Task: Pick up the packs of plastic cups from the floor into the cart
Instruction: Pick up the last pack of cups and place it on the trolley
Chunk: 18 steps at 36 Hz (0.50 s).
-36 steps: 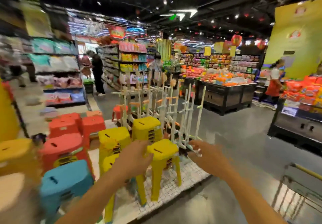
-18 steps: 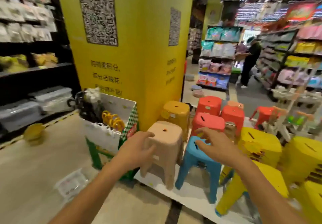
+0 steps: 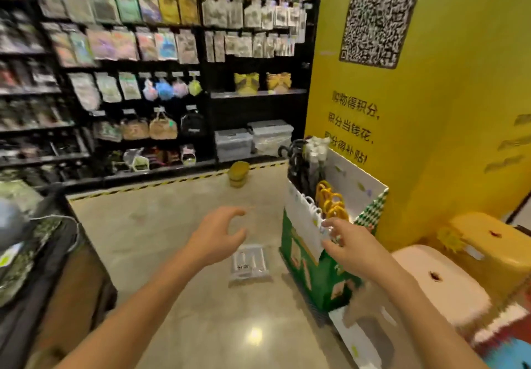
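Green-and-white cardboard display box [image 3: 301, 256] is stood on the floor [image 3: 172, 225] against the yellow pillar [image 3: 445, 139]. Yellow rings [image 3: 330, 202] are held in it, with black and white items [image 3: 304, 156] at its far end that are too blurred to be named. Dark cart [image 3: 51, 265] is cut off at the left edge; greenish patterned packs [image 3: 23, 256] are seen in it, smeared. Two clear lidded bins [image 3: 253, 139] are set on the bottom shelf, contents not readable.

Small yellow stack [image 3: 238, 172] is seen on the floor near the shelf base; whether it is cups cannot be told. Pink stool [image 3: 439, 282] and orange stool [image 3: 494, 248] are partly cut off at the right, with blur along the lower edge. Hanging goods on the shelves [image 3: 129, 52] are blurred.

Clear plastic pack [image 3: 250, 265] is laid flat on the floor just beside the display box, between the two hands and nearer the left one. Left hand [image 3: 218, 239] is held over the pack's far-left corner, thumb and fingers spread in a loose C, nothing gripped. Right hand [image 3: 353, 251] is held in front of the box's near wall, fingers spread and loose, nothing held; its fingertips are blurred. The pack is well apart from the cart.
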Each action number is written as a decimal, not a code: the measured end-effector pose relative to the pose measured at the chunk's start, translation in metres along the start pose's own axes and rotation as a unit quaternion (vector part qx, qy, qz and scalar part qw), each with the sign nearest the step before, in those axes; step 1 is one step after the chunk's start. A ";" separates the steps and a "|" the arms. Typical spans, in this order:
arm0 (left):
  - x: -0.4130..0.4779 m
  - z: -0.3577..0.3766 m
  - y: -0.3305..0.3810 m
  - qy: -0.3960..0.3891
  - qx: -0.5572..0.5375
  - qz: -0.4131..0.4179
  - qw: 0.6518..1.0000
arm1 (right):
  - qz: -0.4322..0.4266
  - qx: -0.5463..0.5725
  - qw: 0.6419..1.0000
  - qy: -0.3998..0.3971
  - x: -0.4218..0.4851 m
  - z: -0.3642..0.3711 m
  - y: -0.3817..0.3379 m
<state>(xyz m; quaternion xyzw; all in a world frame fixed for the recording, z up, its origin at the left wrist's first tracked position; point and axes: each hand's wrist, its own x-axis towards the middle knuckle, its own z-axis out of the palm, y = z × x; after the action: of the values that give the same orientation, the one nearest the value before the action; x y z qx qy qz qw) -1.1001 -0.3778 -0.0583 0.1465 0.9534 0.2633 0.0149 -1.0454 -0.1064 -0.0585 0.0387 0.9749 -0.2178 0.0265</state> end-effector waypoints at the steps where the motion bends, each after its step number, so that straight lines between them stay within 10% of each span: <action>1: 0.006 -0.001 -0.007 0.006 0.001 -0.010 1.000 | -0.008 -0.003 1.000 -0.008 0.012 0.003 -0.004; 18: 0.223 -0.027 -0.152 0.055 0.052 -0.065 0.995 | -0.063 -0.142 0.988 -0.021 0.296 0.037 -0.066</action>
<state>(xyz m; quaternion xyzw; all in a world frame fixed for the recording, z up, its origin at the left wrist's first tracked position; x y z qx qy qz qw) -1.3571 -0.4516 -0.1014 0.0705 0.9726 0.2197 -0.0282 -1.3443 -0.1625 -0.0845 -0.0317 0.9956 -0.0791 0.0383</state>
